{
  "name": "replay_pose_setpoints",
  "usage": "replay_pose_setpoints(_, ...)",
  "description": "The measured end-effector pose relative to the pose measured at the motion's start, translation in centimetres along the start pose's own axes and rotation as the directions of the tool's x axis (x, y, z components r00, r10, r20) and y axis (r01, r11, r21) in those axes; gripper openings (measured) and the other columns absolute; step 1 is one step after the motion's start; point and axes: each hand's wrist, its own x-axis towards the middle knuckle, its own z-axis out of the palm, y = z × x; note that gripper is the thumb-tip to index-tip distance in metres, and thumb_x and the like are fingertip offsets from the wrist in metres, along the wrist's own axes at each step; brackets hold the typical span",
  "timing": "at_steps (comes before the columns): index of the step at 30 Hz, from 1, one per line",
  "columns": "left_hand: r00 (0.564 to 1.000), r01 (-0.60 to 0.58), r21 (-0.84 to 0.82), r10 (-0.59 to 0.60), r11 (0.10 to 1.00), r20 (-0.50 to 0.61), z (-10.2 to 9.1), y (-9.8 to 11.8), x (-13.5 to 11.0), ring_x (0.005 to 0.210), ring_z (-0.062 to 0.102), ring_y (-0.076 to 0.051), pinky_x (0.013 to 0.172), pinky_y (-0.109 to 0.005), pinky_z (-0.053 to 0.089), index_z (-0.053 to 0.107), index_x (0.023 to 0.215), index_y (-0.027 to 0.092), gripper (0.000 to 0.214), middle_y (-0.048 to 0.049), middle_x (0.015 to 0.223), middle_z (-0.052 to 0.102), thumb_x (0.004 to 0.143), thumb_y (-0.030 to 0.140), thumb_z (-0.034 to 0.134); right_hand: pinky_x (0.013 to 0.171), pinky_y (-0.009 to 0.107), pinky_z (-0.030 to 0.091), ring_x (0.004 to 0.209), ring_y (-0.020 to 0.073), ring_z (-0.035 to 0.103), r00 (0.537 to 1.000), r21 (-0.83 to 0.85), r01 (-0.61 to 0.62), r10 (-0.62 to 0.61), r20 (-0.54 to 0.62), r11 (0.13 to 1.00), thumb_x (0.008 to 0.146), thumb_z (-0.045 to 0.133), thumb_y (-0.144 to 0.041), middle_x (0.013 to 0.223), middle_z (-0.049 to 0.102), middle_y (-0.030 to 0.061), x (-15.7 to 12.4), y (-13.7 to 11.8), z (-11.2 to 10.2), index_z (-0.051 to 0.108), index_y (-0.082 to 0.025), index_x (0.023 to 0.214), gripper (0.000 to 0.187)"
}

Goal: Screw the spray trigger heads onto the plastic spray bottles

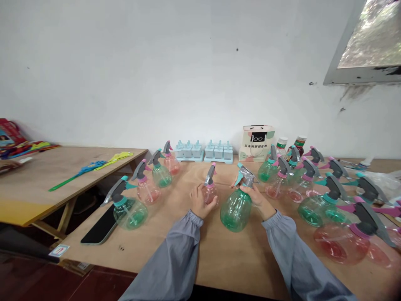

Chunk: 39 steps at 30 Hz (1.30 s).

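My left hand [200, 202] is wrapped round the body of a pink spray bottle [209, 193], which stands upright on the table in front of me. My right hand [255, 196] grips a green spray bottle [236, 211] by its neck, just under the grey and teal trigger head. This green bottle is slightly tilted and looks nearer to me than the pink one. Whether its base touches the table I cannot tell. Some fingers of the right hand are hidden behind the trigger head.
Several pink and green spray bottles [277, 186] crowd the right side; more, including a green bottle [130, 213], stand at left by a phone [99, 225]. Pale blue popsicle moulds [218, 154] and a paper bag [255, 144] line the back. Another table [28, 184] holds blue scissors [90, 166].
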Motion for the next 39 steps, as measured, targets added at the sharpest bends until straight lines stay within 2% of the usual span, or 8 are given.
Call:
replay_pose_setpoints(5, 1.0, 0.02, -0.001, -0.02, 1.0, 0.017, -0.1, 0.1, 0.0, 0.104, 0.063, -0.031, 0.087, -0.047, 0.048, 0.052, 0.12, 0.019, 0.06, -0.0126, 0.111, 0.063, 0.069, 0.041, 0.074, 0.093, 0.046, 0.053, 0.105, 0.0275, 0.066, 0.998, 0.085, 0.009, -0.015, 0.068, 0.996, 0.069, 0.072, -0.053, 0.099, 0.071, 0.0065, 0.1, -0.1, 0.6, 0.065, -0.027, 0.101, 0.042)
replay_pose_setpoints(11, 1.0, 0.017, -0.011, -0.017, 1.0, 0.024, 0.0, 0.0, -0.1, 0.105, 0.063, -0.031, 0.087, -0.045, 0.048, 0.051, 0.122, 0.018, 0.06, -0.0134, 0.111, 0.063, 0.07, 0.041, 0.072, 0.092, 0.046, 0.051, 0.096, 0.0275, 0.066, 0.999, -0.039, 0.032, -0.033, -0.037, 0.999, 0.066, 0.074, -0.058, 0.091, 0.07, 0.0057, 0.0, -0.3, 0.2, 0.064, -0.026, 0.09, 0.041)
replay_pose_setpoints(17, 0.996, 0.049, -0.014, -0.048, 0.999, 0.073, -0.2, 0.1, 0.0, 0.107, 0.062, -0.031, 0.09, -0.045, 0.047, 0.051, 0.123, 0.019, 0.061, -0.0129, 0.113, 0.063, 0.07, 0.041, 0.072, 0.095, 0.044, 0.049, 0.105, 0.0271, 0.065, 0.998, -0.046, 0.0, 0.004, 0.07, 0.999, 0.07, 0.073, -0.056, 0.101, 0.072, 0.0065, -0.2, -1.0, 0.5, 0.067, -0.026, 0.104, 0.045)
replay_pose_setpoints(25, 0.995, 0.053, -0.025, -0.05, 0.998, 0.091, -0.3, 0.0, 0.1, 0.109, 0.062, -0.031, 0.091, -0.045, 0.047, 0.052, 0.123, 0.019, 0.06, -0.0131, 0.115, 0.064, 0.072, 0.042, 0.072, 0.085, 0.045, 0.053, 0.087, 0.0274, 0.065, 0.994, -0.203, 0.02, -0.041, -0.101, 0.979, 0.066, 0.074, -0.067, 0.085, 0.071, 0.0054, -1.7, -0.7, -0.7, 0.071, -0.026, 0.088, 0.047)
replay_pose_setpoints(29, 0.995, 0.063, -0.009, -0.062, 0.998, 0.078, -0.1, -0.1, -0.1, 0.108, 0.063, -0.031, 0.09, -0.045, 0.048, 0.052, 0.123, 0.019, 0.06, -0.0135, 0.114, 0.064, 0.071, 0.042, 0.073, 0.099, 0.047, 0.048, 0.103, 0.0285, 0.065, 0.986, -0.365, 0.006, -0.066, -0.154, 0.931, 0.073, 0.071, -0.066, 0.093, 0.073, 0.0075, -3.5, -1.1, -1.9, 0.071, -0.026, 0.092, 0.044)
replay_pose_setpoints(33, 0.997, 0.051, -0.006, -0.051, 0.999, 0.062, 0.0, 0.0, -0.1, 0.109, 0.063, -0.031, 0.091, -0.046, 0.048, 0.052, 0.124, 0.019, 0.059, -0.014, 0.115, 0.064, 0.073, 0.041, 0.072, 0.106, 0.046, 0.045, 0.111, 0.0246, 0.063, 0.912, -0.583, -0.013, -0.23, -0.341, 0.813, 0.081, 0.067, -0.06, 0.1, 0.07, 0.0051, -5.9, -1.9, -4.5, 0.066, -0.027, 0.097, 0.037)
replay_pose_setpoints(37, 0.998, 0.037, -0.022, -0.036, 0.999, 0.044, 0.0, 0.0, -0.1, 0.107, 0.064, -0.031, 0.089, -0.046, 0.048, 0.052, 0.124, 0.017, 0.06, -0.0144, 0.114, 0.064, 0.072, 0.04, 0.072, 0.087, 0.043, 0.055, 0.089, 0.0224, 0.068, 0.764, -0.691, 0.0, -0.446, -0.467, 0.723, 0.077, 0.071, -0.056, 0.091, 0.066, 0.002, -8.4, -2.8, -7.9, 0.053, -0.027, 0.098, 0.04)
replay_pose_setpoints(39, 0.998, 0.041, -0.027, -0.04, 0.999, 0.051, 0.0, -0.1, -0.1, 0.107, 0.064, -0.031, 0.088, -0.045, 0.049, 0.052, 0.123, 0.017, 0.059, -0.0147, 0.115, 0.063, 0.072, 0.04, 0.072, 0.078, 0.041, 0.056, 0.082, 0.0221, 0.067, 0.738, -0.739, -0.047, -0.475, -0.479, 0.673, 0.076, 0.071, -0.056, 0.087, 0.064, 0.0012, -9.5, -3.1, -9.7, 0.048, -0.027, 0.096, 0.042)
